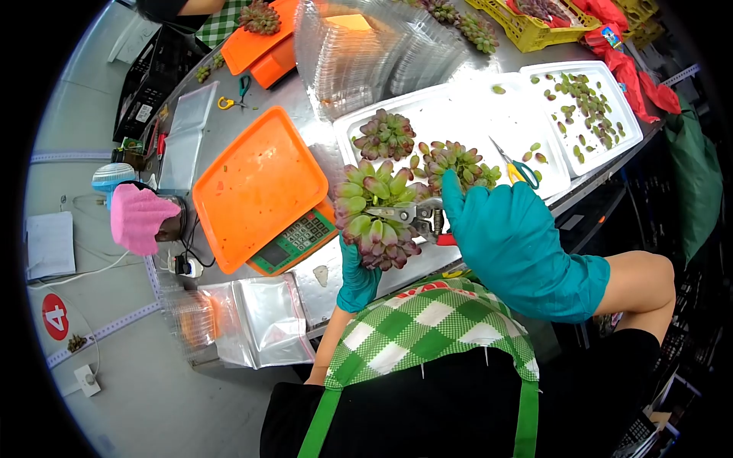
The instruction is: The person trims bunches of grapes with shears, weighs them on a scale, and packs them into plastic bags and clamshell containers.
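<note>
My left hand (357, 281), in a teal glove, is closed on the underside of a large green and purple succulent (376, 200), mostly hidden behind its leaves. My right hand (504, 244), gloved the same, grips red-handled pruning shears (421, 218). Their blades lie across the middle of the succulent's rosettes; whether they cut into anything I cannot tell. Just beyond, a purple succulent (385, 135) and another succulent cluster (456, 162) rest in a white tray (439, 114). Yellow and teal scissors (518, 169) lie in the tray beyond my right hand.
An orange-topped scale (259, 183) stands at the left, with plastic bags (263, 320) below it. Stacked clear plastic containers (366, 53) are at the back. Another white tray (584, 114) holds loose leaves. Small scissors (235, 95) lie near a second orange scale (271, 46). Another person's arm (200, 7) shows top left.
</note>
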The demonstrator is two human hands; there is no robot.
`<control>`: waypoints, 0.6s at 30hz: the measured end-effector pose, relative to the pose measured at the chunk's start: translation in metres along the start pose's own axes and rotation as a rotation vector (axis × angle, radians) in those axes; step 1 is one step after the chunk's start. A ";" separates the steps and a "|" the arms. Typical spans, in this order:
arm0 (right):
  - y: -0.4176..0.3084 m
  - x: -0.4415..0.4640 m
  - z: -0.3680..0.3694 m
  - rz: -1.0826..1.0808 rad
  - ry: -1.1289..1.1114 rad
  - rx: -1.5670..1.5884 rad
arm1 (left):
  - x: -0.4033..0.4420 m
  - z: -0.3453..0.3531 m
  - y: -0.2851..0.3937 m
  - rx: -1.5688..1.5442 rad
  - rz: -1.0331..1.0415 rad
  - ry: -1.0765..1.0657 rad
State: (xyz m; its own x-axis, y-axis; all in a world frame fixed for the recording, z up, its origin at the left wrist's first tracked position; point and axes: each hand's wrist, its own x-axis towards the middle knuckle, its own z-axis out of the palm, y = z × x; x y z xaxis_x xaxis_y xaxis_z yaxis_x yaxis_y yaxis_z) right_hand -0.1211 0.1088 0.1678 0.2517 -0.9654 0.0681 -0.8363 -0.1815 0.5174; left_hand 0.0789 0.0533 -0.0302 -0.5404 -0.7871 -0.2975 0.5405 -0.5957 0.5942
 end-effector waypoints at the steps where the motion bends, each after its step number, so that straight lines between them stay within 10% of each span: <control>1: 0.000 0.000 0.000 -0.003 0.000 0.004 | 0.000 -0.001 0.000 -0.010 -0.010 -0.007; 18: 0.007 -0.001 -0.010 -0.009 -0.047 0.085 | 0.006 -0.009 -0.011 -0.111 0.015 -0.092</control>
State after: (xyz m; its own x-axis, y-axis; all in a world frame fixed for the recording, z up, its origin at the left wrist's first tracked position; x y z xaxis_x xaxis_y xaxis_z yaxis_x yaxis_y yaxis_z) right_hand -0.1226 0.1108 0.1795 0.2383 -0.9709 0.0229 -0.8727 -0.2037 0.4438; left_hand 0.0751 0.0540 -0.0450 -0.5860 -0.7808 -0.2167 0.6141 -0.6024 0.5100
